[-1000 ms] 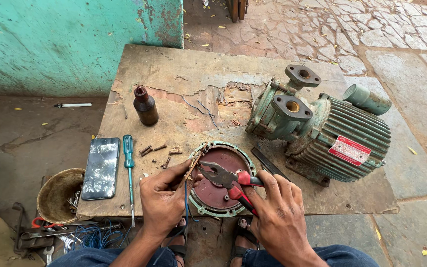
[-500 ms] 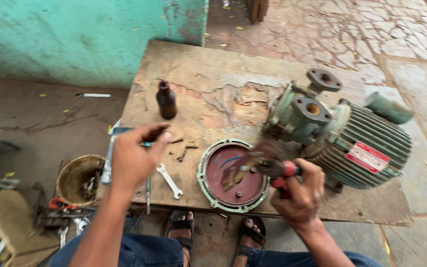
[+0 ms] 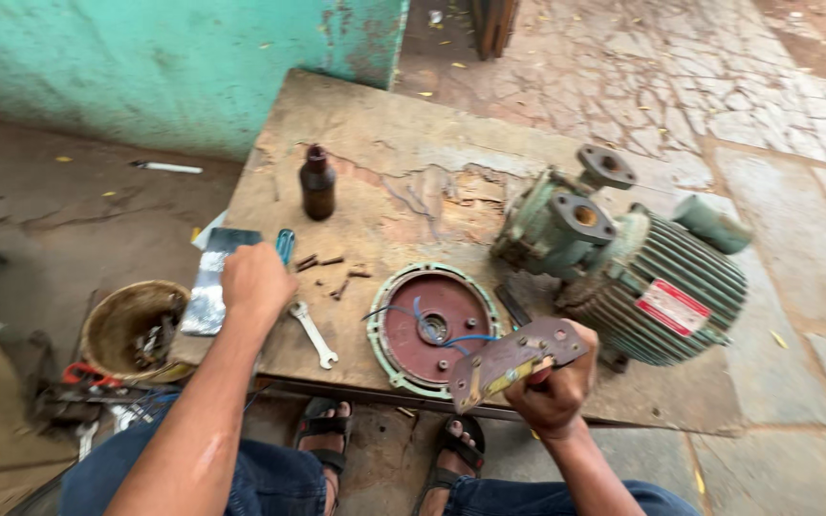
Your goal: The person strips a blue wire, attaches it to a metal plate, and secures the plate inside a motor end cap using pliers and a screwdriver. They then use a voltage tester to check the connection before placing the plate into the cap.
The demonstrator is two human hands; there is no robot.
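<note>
View from the head camera, as I see it from my remote station. The work surface is a low, worn wooden board (image 3: 413,143) with cracked, peeling facing, laid over a dusty concrete floor; beyond it runs a scuffed turquoise wall (image 3: 145,57), and to the right the ground is irregular stone paving (image 3: 719,76) strewn with dry leaves.

The right hand (image 3: 552,387) is closed around a flat, rusty metal plate (image 3: 513,358) with small holes, held tilted above the near edge of the board. The left hand (image 3: 255,277) is curled knuckles-up over the blue-handled screwdriver (image 3: 285,245); I cannot tell whether its fingers actually grip the tool. Just left of it lies a phone (image 3: 210,282), overhanging the board's left edge.

Between the hands lies a round red end cover (image 3: 427,330) with a pale green rim and blue wires at its centre. A small spanner (image 3: 315,334) rests just left of it, near a few loose bolts (image 3: 332,268). A dark bottle (image 3: 317,183) stands upright farther back. At right, a green finned motor pump (image 3: 633,268) lies on its side. A rusty bowl (image 3: 131,325) of small parts sits on the floor to the left.
</note>
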